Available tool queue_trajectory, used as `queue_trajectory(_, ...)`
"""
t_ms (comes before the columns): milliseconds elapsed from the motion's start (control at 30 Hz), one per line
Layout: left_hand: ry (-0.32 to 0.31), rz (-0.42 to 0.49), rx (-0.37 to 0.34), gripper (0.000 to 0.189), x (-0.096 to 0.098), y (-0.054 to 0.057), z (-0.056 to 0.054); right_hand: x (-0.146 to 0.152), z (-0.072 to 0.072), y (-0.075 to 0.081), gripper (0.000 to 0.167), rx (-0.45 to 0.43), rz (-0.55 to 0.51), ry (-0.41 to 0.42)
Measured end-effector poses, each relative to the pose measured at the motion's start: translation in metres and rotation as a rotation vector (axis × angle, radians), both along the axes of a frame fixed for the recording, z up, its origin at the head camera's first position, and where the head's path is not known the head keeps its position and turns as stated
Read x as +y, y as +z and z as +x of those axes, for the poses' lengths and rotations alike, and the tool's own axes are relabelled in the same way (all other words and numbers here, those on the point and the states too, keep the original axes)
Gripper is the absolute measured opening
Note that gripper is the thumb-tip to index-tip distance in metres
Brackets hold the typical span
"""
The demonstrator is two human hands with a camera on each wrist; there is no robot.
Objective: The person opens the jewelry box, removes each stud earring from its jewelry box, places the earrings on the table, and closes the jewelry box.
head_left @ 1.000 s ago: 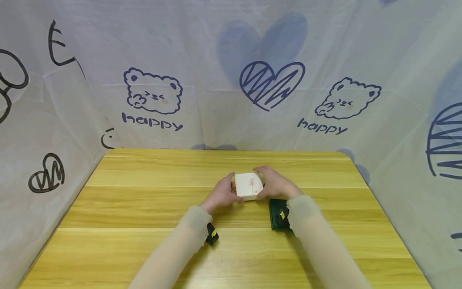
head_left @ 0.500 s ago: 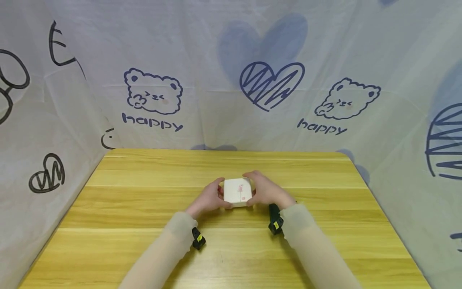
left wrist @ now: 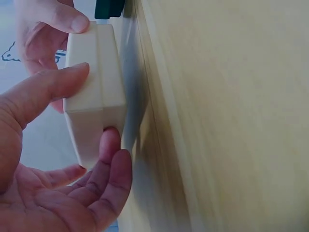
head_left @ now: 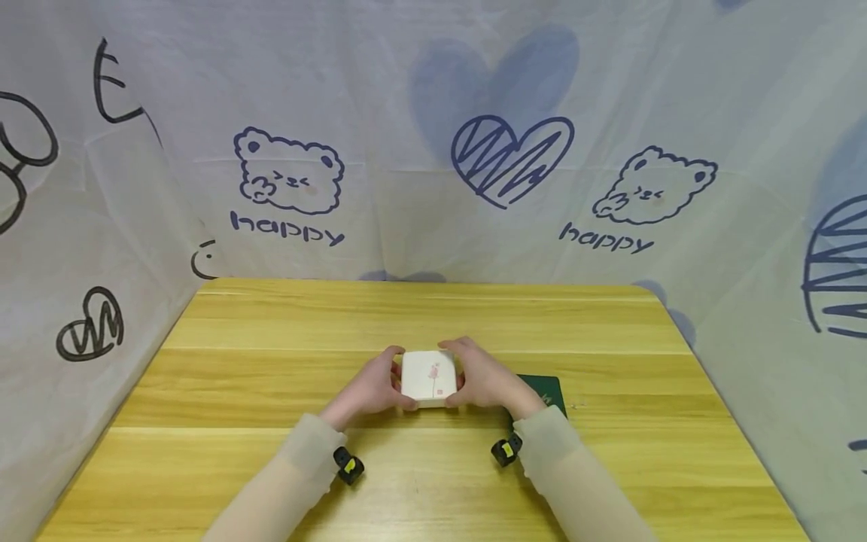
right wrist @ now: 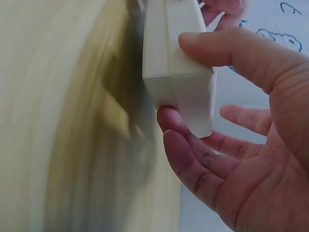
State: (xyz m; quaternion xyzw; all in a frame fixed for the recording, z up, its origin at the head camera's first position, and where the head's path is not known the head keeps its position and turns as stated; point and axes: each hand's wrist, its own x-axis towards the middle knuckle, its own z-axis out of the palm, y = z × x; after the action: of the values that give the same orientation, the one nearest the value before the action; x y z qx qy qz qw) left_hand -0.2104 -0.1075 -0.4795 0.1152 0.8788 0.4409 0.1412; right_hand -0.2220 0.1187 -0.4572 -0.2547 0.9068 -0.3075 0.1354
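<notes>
A small white box [head_left: 428,376] with rounded corners and a pink flower printed on top is held between both hands at the middle of the table. The left hand [head_left: 369,388] grips its left side, thumb on the near face and fingers around the far corner and underside. From the right, the right hand [head_left: 488,382] grips the opposite side in the same way. In the left wrist view a seam runs along the side of the white box [left wrist: 94,72], and a gap with shadow shows between it and the table. The right wrist view shows fingertips [right wrist: 171,121] under its edge.
A flat dark green object [head_left: 547,385] with a gold mark lies on the wooden table [head_left: 271,361], partly hidden by the right wrist. Each wrist wears a small black camera. A white cloth [head_left: 393,150] with blue drawings hangs behind the table and at both sides.
Both hands have carried the white box left and toward the person. The dark green object shows more on its right side as the right arm has moved off it.
</notes>
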Motion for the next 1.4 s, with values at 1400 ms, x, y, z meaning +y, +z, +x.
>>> queue_trajectory(1400,-0.032,-0.116,0.048,0.1,-0.006,0.006,0.04,-0.014,0.041,-0.009,0.079,0.021,0.026,0.036)
